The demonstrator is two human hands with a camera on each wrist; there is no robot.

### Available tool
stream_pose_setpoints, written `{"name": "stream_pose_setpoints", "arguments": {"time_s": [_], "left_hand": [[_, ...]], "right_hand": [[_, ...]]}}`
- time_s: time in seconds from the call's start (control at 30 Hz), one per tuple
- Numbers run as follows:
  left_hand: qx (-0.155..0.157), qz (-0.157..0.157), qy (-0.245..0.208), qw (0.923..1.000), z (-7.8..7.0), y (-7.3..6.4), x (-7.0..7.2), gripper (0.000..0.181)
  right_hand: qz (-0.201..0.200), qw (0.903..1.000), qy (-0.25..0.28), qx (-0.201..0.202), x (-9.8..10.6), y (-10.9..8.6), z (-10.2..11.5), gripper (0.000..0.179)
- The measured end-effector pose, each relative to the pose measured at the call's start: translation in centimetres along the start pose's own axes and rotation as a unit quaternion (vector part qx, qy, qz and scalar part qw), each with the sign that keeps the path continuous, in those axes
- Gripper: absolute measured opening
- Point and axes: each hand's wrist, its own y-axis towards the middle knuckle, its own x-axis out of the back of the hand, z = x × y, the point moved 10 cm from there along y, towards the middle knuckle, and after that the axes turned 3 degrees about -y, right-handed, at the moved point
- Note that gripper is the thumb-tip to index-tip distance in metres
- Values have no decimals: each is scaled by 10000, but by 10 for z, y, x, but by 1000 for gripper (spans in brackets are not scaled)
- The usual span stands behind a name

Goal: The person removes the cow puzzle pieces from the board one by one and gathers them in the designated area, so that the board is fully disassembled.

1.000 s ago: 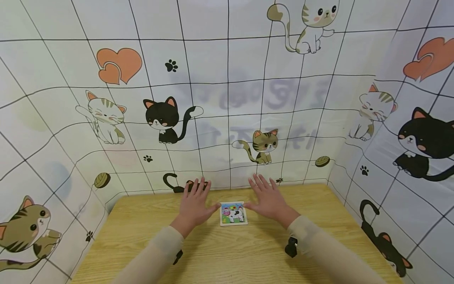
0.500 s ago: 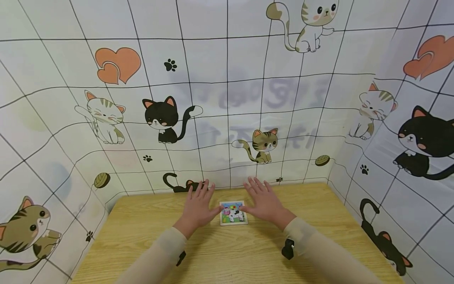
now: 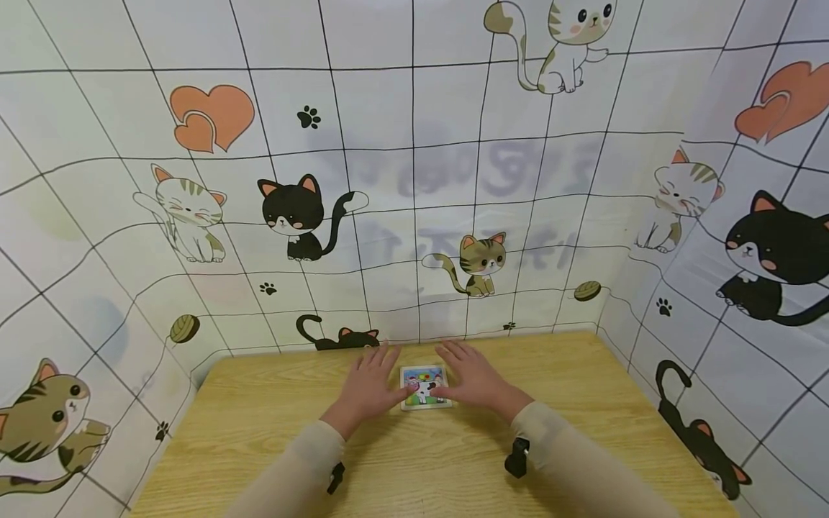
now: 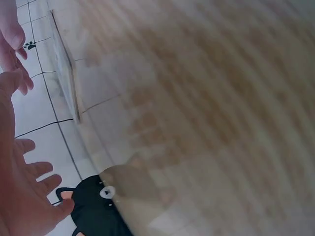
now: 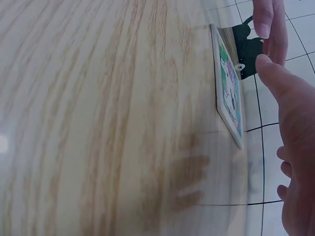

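A small square picture board (image 3: 424, 400) with a white rim, showing a cartoon cow, lies flat on the wooden table. My left hand (image 3: 370, 383) hovers at its left side and my right hand (image 3: 478, 380) at its right. Both thumbs reach inward over the picture, their tips a short gap apart. In the right wrist view the board (image 5: 227, 88) rests on the tabletop below the right hand (image 5: 298, 128), with space between them. The left wrist view has the board (image 4: 65, 69) edge-on beside the left hand (image 4: 19, 182). Neither hand holds anything.
The wooden table (image 3: 427, 467) ends at the back against a white sheet (image 3: 388, 295) printed with grid lines and cartoon cats. The same sheet rises on the left and right sides. Dark straps with small devices (image 3: 517, 457) hang under the wrists.
Both hands have drawn inward and slightly toward me, so the thumbs now overlap the picture and stand closer together. The board stays in place on the table.
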Motion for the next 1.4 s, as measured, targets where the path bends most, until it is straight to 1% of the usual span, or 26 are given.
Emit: {"name": "stream_pose_setpoints", "arguments": {"time_s": [0.17, 0.27, 0.33, 0.43, 0.63, 0.8, 0.93, 1.07, 1.23, 1.4], "left_hand": [[111, 174, -443, 9988, 3, 0, -8, 94], [191, 261, -736, 9968, 3, -1, -11, 92], [208, 302, -892, 9953, 3, -1, -13, 92], [168, 309, -1082, 9935, 3, 0, -16, 92], [-8, 384, -1407, 9893, -1, 5, -21, 89], [9, 571, -1706, 9837, 0, 9, -30, 93], [87, 676, -1839, 9806, 3, 11, -38, 95], [142, 733, -1758, 9816, 4, 13, -41, 93], [183, 768, -1701, 9823, 1, 12, -38, 92], [211, 748, -1819, 9802, 0, 12, -35, 92]], "right_hand": [[207, 9987, 456, -122, -10, 0, -2, 102], [239, 9965, 773, -217, -13, 0, -3, 103], [250, 9957, 860, -242, -14, 0, -3, 103], [241, 9946, 992, -211, -17, 0, -4, 104], [227, 9908, 1326, -118, -21, 3, -2, 100], [289, 9887, 1463, -157, -24, 4, -1, 99], [279, 9886, 1477, -100, -27, 5, -1, 96], [253, 9882, 1509, -36, -30, 8, 0, 93], [159, 9889, 1478, 33, -29, 11, 5, 87], [-44, 9903, 1366, 232, -25, 16, 15, 72]]}}
